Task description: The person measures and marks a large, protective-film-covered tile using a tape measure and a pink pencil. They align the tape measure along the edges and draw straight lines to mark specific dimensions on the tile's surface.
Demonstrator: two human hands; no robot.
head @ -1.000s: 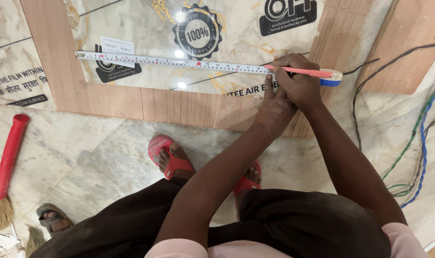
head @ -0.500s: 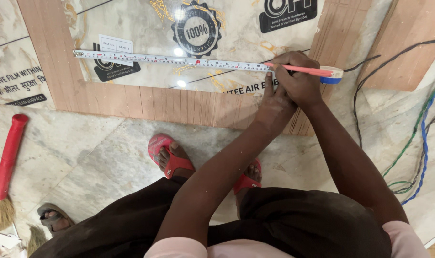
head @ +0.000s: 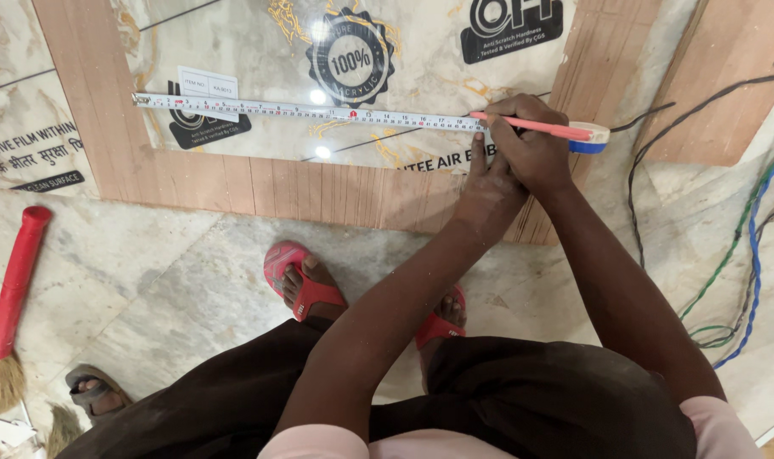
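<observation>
We observe a marble-patterned laminate sheet [head: 251, 51] with a wood-grain border lying flat on the stone floor [head: 149, 280], its glossy protective film printed with round seals. A measuring tape [head: 302, 110] is stretched across the sheet from left to right, its hook end at the left wood-grain edge and its blue-and-white case [head: 593, 138] at the right, just beyond the hands.

The right hand [head: 536, 149] is closed around a pink pencil [head: 531, 126], pinching it between thumb and fingers; the pencil lies nearly level, its tip touching the sheet at the tape's edge. The left hand [head: 487, 183] sits directly below and against the right hand, fingers pressed together and extended, the forefinger pointing up at the tape beside the pencil tip. We cannot tell whether it presses the tape down or merely rests beside it.

Below the sheet's lower border we note two feet in red sandals [head: 306, 285] on the floor, partly covered by the forearms. A red-handled broom [head: 11, 314] lies at the left edge of the view. Black, green and blue cables [head: 748, 255] trail across the floor at the right, well apart from the hands. A second wood-grain panel [head: 727, 76] lies at the upper right.
</observation>
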